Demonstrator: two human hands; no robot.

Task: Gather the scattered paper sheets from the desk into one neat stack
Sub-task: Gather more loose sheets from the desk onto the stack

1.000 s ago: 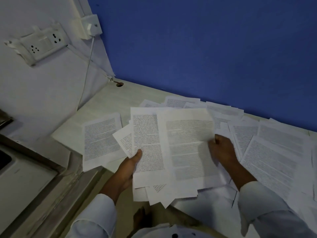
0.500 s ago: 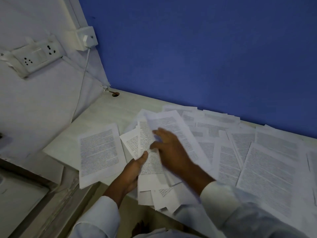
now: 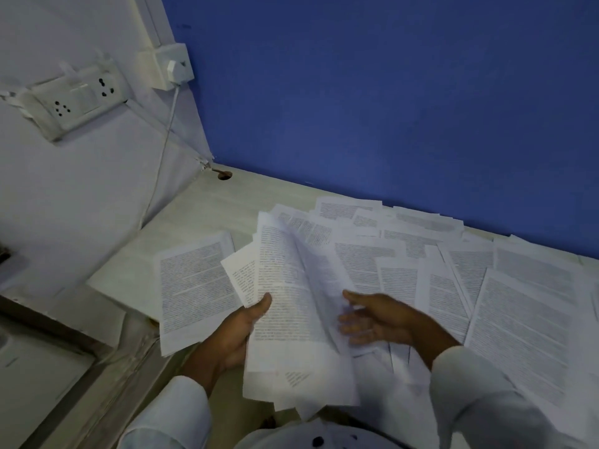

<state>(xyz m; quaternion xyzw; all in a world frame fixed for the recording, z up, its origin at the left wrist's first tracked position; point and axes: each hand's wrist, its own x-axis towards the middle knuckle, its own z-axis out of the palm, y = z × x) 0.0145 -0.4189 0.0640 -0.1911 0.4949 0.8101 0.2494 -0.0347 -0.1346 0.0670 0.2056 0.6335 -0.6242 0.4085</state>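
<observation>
Over the desk (image 3: 201, 209) edge, our left hand (image 3: 236, 332) grips an uneven printed sheaf (image 3: 291, 319) while our right hand (image 3: 379, 319) hovers open, empty.

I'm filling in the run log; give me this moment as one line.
left hand: grip on gathered sheets | right hand: open | desk: many sheets scattered

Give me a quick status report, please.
Left hand gripping uneven bundle of white printed sheets. Right hand open, empty. Many loose printed pages on desk. Nothing blocking.

Dim, bluish, soft wide-angle blur
</observation>
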